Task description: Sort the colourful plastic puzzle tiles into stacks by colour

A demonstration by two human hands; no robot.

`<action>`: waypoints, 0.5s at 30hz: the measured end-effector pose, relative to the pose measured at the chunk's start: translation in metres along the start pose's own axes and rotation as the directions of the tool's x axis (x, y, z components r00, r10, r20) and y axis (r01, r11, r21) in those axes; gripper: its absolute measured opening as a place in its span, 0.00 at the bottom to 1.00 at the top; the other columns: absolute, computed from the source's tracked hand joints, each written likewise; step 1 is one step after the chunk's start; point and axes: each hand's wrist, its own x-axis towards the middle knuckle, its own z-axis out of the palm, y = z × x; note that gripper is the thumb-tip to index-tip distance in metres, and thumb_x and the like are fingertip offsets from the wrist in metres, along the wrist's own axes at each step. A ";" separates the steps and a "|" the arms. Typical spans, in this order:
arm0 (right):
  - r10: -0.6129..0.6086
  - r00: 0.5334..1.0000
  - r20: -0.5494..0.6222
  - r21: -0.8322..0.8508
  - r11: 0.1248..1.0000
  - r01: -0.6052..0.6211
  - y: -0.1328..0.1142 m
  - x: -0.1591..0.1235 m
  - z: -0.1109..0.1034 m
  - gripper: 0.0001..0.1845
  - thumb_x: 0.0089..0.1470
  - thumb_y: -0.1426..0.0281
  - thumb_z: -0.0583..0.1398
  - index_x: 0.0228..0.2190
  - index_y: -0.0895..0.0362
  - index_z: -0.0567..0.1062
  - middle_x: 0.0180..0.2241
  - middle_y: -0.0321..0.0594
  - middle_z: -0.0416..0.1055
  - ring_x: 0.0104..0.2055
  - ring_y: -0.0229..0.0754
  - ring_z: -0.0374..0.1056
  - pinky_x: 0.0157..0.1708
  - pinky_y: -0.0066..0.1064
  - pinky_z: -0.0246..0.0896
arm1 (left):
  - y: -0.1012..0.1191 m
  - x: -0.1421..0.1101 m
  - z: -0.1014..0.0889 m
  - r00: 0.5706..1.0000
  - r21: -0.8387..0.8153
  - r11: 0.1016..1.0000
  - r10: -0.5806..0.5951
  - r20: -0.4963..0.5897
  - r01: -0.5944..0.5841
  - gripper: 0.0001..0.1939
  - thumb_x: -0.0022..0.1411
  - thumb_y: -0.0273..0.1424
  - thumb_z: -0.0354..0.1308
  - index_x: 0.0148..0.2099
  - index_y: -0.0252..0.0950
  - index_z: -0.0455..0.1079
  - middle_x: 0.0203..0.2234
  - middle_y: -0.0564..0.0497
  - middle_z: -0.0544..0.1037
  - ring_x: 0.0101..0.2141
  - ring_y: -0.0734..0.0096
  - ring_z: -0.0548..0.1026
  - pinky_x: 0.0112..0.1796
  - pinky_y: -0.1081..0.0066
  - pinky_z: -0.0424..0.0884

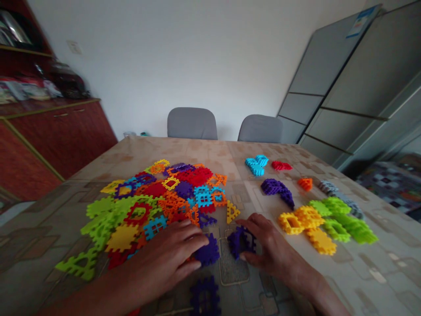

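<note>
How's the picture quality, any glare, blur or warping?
Head view: dim light, soft sheen on the tabletop, murky shading on the purple window piece; head view: wide-angle distortion leans the gray refrigerator outward; head view: checkered covering at far right blurs.

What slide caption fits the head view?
Left hand and right hand on purple pieces, near multicolored pile and single-color groups.

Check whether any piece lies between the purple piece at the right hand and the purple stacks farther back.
No piece visibly stands between the purple piece and the purple stacks; only the right hand overlaps that line.
</note>
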 end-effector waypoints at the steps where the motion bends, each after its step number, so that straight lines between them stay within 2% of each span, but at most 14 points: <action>1: 0.036 0.999 -0.011 -0.020 0.999 -0.036 -0.001 0.001 0.001 0.29 0.54 0.68 0.67 0.57 0.55 0.71 0.47 0.48 0.71 0.47 0.54 0.70 0.48 0.47 0.66 | -0.002 -0.001 0.001 1.000 0.004 1.000 -0.008 0.001 0.008 0.21 0.64 0.27 0.63 0.58 0.45 0.71 0.54 0.48 0.77 0.55 0.53 0.73 0.57 0.55 0.69; 4: 0.127 0.992 -0.024 -0.094 0.987 -0.128 -0.006 0.003 0.004 0.27 0.56 0.62 0.66 0.55 0.57 0.73 0.44 0.50 0.73 0.44 0.55 0.71 0.46 0.49 0.67 | -0.007 -0.004 0.002 0.999 0.005 0.999 -0.036 -0.012 0.036 0.22 0.64 0.29 0.64 0.60 0.47 0.70 0.56 0.48 0.76 0.56 0.52 0.72 0.58 0.55 0.68; 6: 0.153 0.988 -0.015 -0.136 0.979 -0.154 -0.008 0.003 0.004 0.29 0.58 0.57 0.65 0.56 0.58 0.72 0.44 0.53 0.73 0.45 0.57 0.72 0.47 0.52 0.67 | -0.004 -0.004 -0.001 0.999 -0.018 0.999 -0.045 -0.016 0.045 0.21 0.65 0.28 0.63 0.59 0.47 0.71 0.55 0.49 0.76 0.56 0.54 0.72 0.57 0.57 0.68; 9: 0.137 0.990 0.010 -0.132 0.982 -0.135 -0.006 0.001 -0.002 0.32 0.59 0.54 0.63 0.59 0.57 0.70 0.47 0.54 0.73 0.48 0.59 0.71 0.49 0.55 0.66 | 0.010 -0.004 -0.007 0.996 -0.054 0.998 -0.029 0.089 0.034 0.18 0.63 0.26 0.65 0.54 0.45 0.73 0.53 0.50 0.78 0.54 0.55 0.73 0.56 0.59 0.69; 12: 0.033 0.996 0.088 -0.028 0.999 -0.030 0.003 -0.005 -0.011 0.37 0.55 0.58 0.67 0.63 0.54 0.66 0.58 0.53 0.68 0.59 0.59 0.65 0.57 0.54 0.62 | 0.028 -0.006 -0.007 0.982 -0.079 0.997 0.036 0.185 -0.022 0.20 0.59 0.28 0.70 0.53 0.43 0.73 0.51 0.49 0.77 0.52 0.55 0.74 0.53 0.61 0.69; 15: -0.054 0.986 0.160 0.057 0.997 0.045 0.014 -0.010 -0.015 0.44 0.51 0.68 0.69 0.66 0.49 0.60 0.67 0.46 0.58 0.68 0.55 0.53 0.65 0.52 0.51 | 0.042 -0.009 -0.001 0.977 -0.052 0.996 0.083 0.195 -0.074 0.23 0.59 0.30 0.71 0.55 0.44 0.71 0.50 0.49 0.76 0.52 0.55 0.72 0.52 0.63 0.69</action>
